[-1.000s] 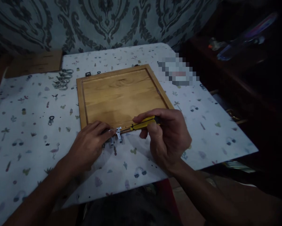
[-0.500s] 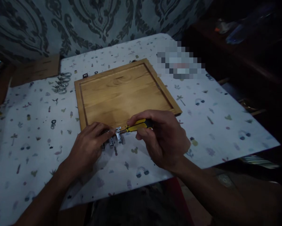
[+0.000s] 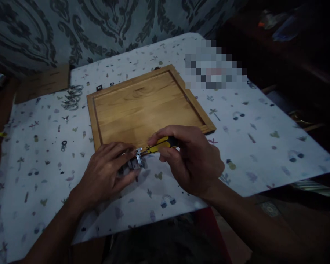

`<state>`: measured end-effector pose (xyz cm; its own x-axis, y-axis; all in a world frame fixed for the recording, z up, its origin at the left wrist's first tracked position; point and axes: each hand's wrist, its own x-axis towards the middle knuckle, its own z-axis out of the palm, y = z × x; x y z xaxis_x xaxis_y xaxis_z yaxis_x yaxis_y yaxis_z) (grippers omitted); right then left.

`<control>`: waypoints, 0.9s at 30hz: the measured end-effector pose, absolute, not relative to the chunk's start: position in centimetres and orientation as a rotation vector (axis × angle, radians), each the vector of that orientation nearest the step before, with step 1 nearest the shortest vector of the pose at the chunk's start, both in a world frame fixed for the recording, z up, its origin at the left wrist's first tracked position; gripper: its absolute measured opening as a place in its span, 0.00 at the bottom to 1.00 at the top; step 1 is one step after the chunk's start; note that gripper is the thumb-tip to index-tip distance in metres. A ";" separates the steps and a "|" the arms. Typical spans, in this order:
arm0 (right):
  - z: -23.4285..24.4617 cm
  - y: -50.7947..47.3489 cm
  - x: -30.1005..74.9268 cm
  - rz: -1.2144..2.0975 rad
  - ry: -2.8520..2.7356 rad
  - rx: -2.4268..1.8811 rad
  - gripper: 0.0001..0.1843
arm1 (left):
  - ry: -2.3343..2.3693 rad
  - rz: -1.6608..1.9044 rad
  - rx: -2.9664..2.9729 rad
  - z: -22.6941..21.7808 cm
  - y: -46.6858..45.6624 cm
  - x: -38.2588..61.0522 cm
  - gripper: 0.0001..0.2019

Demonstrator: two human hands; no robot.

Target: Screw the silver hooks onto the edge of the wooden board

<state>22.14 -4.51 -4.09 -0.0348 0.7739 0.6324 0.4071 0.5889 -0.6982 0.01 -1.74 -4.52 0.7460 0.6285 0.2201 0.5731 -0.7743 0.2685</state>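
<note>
A yellow-and-black screwdriver (image 3: 162, 143) is gripped in my right hand (image 3: 191, 157), its tip pointing left at a small silvery metal fitting (image 3: 138, 157). That fitting sits at the near edge of a framed wooden panel (image 3: 142, 110), which lies flat on the table. My left hand (image 3: 107, 168) holds the fitting from the left, fingers over the panel's edge and thumb below. More metal parts show partly behind its fingers. Whether the screwdriver tip touches a screw is too small to tell.
A patterned white cloth (image 3: 57, 176) covers the table. Several silvery metal rings or clasps (image 3: 72, 97) lie left of the panel, near a piece of brown cardboard (image 3: 43, 80). Small dark metal pieces (image 3: 99, 88) lie along the panel's far edge. A pixelated patch hides something at the back right.
My left thumb has come down under the metal fitting, closing round it. My right hand keeps the screwdriver at the fitting. The view has shifted slightly.
</note>
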 end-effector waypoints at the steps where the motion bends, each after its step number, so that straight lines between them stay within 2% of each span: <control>1: -4.1 -4.5 22.2 0.390 -1.657 -0.998 0.08 | 0.958 0.460 2.756 -4.6 -1.7 0.1 0.18; 4: -4.2 -4.5 22.3 0.402 -1.648 -0.991 0.08 | 0.987 0.543 2.756 -5.1 -1.8 0.3 0.21; 11: -4.4 -4.4 22.6 0.438 -1.641 -0.968 0.07 | 1.062 0.650 2.788 -5.9 -2.0 1.1 0.14; 19: -4.4 -4.0 23.1 0.587 -1.639 -0.960 0.06 | 1.081 0.645 2.791 -6.0 -2.1 1.1 0.14; 27: -4.3 -3.9 23.4 0.583 -1.669 -0.964 0.06 | 1.089 0.644 2.788 -6.1 -2.2 1.1 0.13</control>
